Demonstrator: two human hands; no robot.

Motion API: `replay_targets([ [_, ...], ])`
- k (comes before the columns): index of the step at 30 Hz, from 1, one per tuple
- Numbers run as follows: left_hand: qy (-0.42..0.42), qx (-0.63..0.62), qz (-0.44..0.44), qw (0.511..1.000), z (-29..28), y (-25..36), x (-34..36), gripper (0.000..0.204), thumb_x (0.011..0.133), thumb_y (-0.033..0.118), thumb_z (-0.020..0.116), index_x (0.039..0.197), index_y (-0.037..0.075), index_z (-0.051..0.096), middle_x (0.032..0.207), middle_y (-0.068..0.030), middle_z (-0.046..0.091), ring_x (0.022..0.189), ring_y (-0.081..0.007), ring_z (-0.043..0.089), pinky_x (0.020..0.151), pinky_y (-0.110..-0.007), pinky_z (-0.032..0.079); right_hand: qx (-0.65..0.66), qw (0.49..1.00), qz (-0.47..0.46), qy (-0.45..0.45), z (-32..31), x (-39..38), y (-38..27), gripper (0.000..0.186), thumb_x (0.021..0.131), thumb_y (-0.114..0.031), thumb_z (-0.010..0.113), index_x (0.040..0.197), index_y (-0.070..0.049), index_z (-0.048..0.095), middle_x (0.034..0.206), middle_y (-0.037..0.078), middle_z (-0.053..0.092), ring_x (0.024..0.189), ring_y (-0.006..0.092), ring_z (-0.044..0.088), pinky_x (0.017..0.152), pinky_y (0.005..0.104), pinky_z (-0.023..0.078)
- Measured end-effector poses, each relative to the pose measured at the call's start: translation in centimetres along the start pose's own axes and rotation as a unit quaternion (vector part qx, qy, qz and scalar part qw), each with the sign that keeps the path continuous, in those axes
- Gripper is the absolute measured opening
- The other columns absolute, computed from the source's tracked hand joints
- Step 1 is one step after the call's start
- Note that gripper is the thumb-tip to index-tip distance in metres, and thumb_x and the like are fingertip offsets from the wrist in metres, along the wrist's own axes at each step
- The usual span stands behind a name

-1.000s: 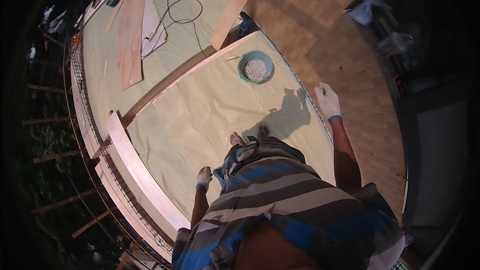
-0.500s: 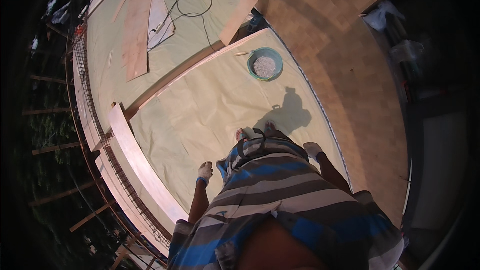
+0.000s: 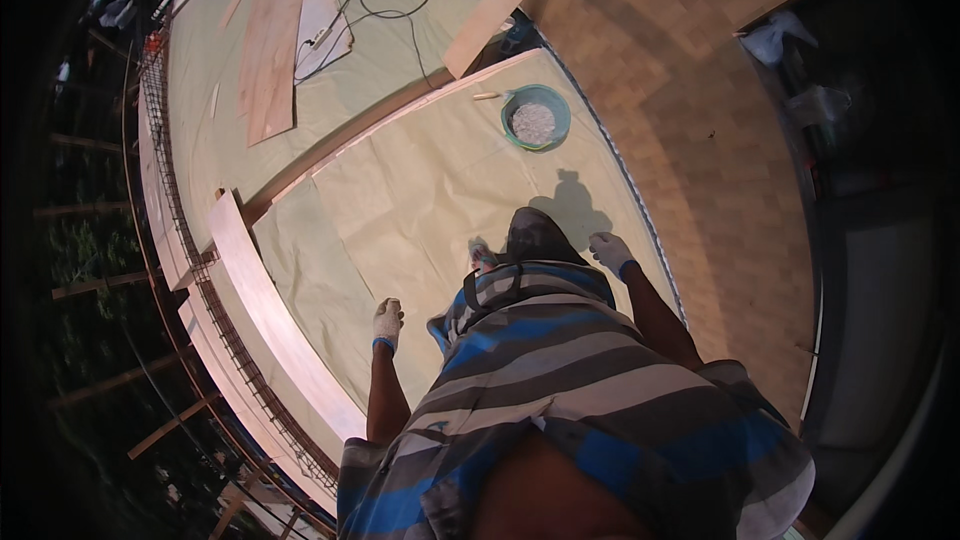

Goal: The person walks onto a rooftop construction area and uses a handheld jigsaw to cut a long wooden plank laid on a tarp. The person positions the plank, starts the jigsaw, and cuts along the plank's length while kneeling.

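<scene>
Closest in, the person's striped blue and grey shirt [image 3: 560, 380] fills the lower frame, with both forearms hanging down past it. The left hand [image 3: 387, 322], in a white glove with a blue cuff, hangs loose with its fingers curled together and its grip holds nothing; it is above the pale green sheeting [image 3: 400, 200] that covers the deck. The right hand [image 3: 610, 250], gloved the same way, has its grip loosely spread and empty, just inside the sheeting's right edge, beside the tan paving [image 3: 720, 140]. A shoe tip [image 3: 482, 255] shows between the hands, planted on the sheeting. To the left, a long pale board [image 3: 270, 310] stands on edge along the curved rim, next to a strip of steel mesh [image 3: 200, 270]. Further out, a round teal basin [image 3: 536, 118] holding a pale grey, granular-looking fill sits on the sheeting near its right edge, well apart from both hands, with a small stick-like tool [image 3: 486, 96] just beside it. A long timber batten [image 3: 400, 115] crosses the deck behind it. Beyond lie a flat plywood panel [image 3: 272, 40], a loose plank [image 3: 500, 5] and a coiled black cable [image 3: 385, 0]. As a judgement, the sheeting looks fully laid and the edge forms only partly set: the near board is up, while other timber lies unplaced and the basin's fill looks unused.
</scene>
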State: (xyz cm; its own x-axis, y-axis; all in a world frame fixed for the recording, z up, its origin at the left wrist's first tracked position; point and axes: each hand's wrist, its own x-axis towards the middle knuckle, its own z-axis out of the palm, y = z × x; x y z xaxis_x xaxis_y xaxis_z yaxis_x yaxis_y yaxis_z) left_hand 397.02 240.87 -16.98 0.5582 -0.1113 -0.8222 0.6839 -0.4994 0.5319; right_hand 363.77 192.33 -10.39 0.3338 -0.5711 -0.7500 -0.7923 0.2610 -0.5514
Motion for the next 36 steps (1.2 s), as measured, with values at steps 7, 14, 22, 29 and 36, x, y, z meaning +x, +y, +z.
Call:
replay_targets([
  [7, 0.012, 0.023, -0.109, 0.994, -2.0, -5.7, -3.4, 0.037, 0.099, 0.039, 0.064, 0.124, 0.012, 0.066, 0.095, 0.0018, 0.063, 0.080, -0.0123, 0.061, 0.067, -0.032, 0.049, -0.021, 0.994, 0.070, -0.080, 2.3, -1.6, 7.3, 0.039, 0.095, -0.032, 0.066, 0.107, 0.003, 0.079, 0.098, 0.016, 0.078, 0.087, 0.0231, 0.072, 0.080, 0.0385, 0.055],
  [14, 0.024, 0.015, -0.132, 0.991, -1.9, -3.9, -3.5, 0.037, 0.100, 0.038, 0.063, 0.126, 0.012, 0.066, 0.095, 0.0017, 0.063, 0.077, -0.0116, 0.061, 0.065, -0.031, 0.049, -0.055, 0.991, 0.078, -0.095, 1.8, 4.7, 2.4, 0.038, 0.099, -0.034, 0.058, 0.104, 0.000, 0.075, 0.082, 0.009, 0.069, 0.068, 0.0175, 0.062, 0.067, 0.0351, 0.051],
  [22, 0.050, -0.021, -0.078, 0.995, 0.0, 10.2, 0.4, 0.037, 0.102, 0.036, 0.063, 0.130, 0.012, 0.065, 0.102, 0.0022, 0.065, 0.086, -0.0105, 0.061, 0.073, -0.029, 0.050, -0.029, 0.998, -0.010, -0.046, 1.8, 14.0, -12.7, 0.043, 0.100, -0.034, 0.059, 0.122, 0.001, 0.070, 0.093, 0.006, 0.071, 0.084, 0.0154, 0.067, 0.078, 0.0331, 0.053],
  [29, 0.051, -0.014, -0.009, 0.999, 1.1, 22.0, 3.1, 0.048, 0.104, 0.034, 0.062, 0.144, 0.008, 0.057, 0.109, 0.0005, 0.066, 0.093, -0.0120, 0.063, 0.080, -0.030, 0.051, 0.007, 0.996, -0.067, -0.053, 1.2, 18.0, -23.8, 0.040, 0.100, -0.035, 0.060, 0.115, -0.001, 0.072, 0.088, 0.005, 0.070, 0.079, 0.0144, 0.065, 0.076, 0.0336, 0.052],
  [36, 0.022, 0.010, -0.023, 0.999, 3.6, 25.9, 4.6, 0.049, 0.104, 0.035, 0.062, 0.143, 0.006, 0.057, 0.112, -0.0012, 0.067, 0.095, -0.0132, 0.063, 0.081, -0.030, 0.051, -0.001, 0.998, 0.022, -0.064, -0.9, 21.4, -20.0, 0.042, 0.102, -0.036, 0.059, 0.126, -0.002, 0.067, 0.094, 0.003, 0.067, 0.082, 0.0125, 0.062, 0.075, 0.0291, 0.051],
])
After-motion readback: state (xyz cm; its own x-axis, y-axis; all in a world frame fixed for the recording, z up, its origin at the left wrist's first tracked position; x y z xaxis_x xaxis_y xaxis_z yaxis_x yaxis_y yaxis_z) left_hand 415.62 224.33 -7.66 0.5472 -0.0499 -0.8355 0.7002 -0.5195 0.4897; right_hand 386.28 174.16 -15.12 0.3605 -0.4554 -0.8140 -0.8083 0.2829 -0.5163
